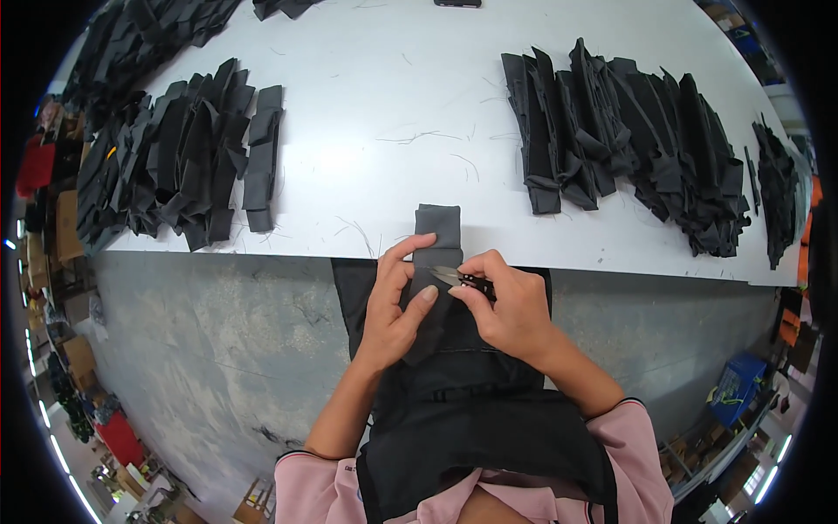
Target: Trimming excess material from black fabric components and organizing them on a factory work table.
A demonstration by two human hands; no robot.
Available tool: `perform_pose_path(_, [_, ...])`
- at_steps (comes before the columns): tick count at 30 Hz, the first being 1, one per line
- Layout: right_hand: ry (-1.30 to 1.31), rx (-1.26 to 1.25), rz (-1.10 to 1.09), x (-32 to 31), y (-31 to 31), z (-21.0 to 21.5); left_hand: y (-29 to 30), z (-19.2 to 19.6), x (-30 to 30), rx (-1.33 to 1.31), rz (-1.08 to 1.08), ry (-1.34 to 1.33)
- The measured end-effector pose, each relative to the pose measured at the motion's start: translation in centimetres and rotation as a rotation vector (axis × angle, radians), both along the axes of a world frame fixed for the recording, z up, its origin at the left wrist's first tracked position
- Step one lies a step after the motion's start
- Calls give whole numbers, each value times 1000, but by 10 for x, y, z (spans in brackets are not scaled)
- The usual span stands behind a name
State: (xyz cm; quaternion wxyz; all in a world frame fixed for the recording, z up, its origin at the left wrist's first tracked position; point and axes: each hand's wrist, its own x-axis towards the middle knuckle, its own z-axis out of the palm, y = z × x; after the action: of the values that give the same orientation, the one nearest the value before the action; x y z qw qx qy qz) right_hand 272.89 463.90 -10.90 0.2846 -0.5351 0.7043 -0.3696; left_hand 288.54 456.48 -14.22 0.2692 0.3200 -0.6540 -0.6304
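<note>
Grey concrete floor (218, 349) fills the lower field below a white surface (367, 113) that spans the upper half; loose dark threads lie scattered on it. Cardboard boxes and red items line the left rim of view, a blue crate (736, 393) sits lower right.

Right pile of black fabric pieces (628, 148): large, fanned row, resting on the surface toward its right end. Left pile of black fabric pieces (175, 157): similar fanned row on the left, well apart from the right pile.

Black apron (471, 419) covers the person's front, pink sleeves at the lower edge.

Dark grey fabric strip (434, 240): upper end lies on the near edge of the surface, between the two piles; lower part hangs over the edge into the hands.

Left hand (393, 301): closed on the strip, thumb and fingers pinching it. Right hand (511, 306): closed around small thread snips (458, 278), blade tips touching the strip just beside the left thumb.
</note>
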Motion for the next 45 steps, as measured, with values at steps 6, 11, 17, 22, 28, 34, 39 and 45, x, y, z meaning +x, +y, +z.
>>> perform_pose_path(6, [80,-92,1,-1,1,-5,1,1,0,118,-7,75])
perform_pose_path(11, [-9,-78,-89,-24,2,1,-2,-2,3,281,-27,156])
perform_pose_path(17, [143,-74,290,-43,-8,10,-6,3,6,343,-135,181])
perform_pose_path(22, [85,-86,344,-43,-9,5,-6,4,7,323,-201,158])
perform_pose_path(28, [26,-39,413,-45,-10,6,-11,4,10,245,-262,112])
perform_pose_path(34, [53,-43,397,-40,-6,6,-11,5,10,252,-270,125])
perform_pose_path(39, [81,-80,355,-37,-1,2,-8,4,10,279,-269,122])
perform_pose_path(45, [-35,-5,309,-33,1,1,-8,2,9,265,-261,132])
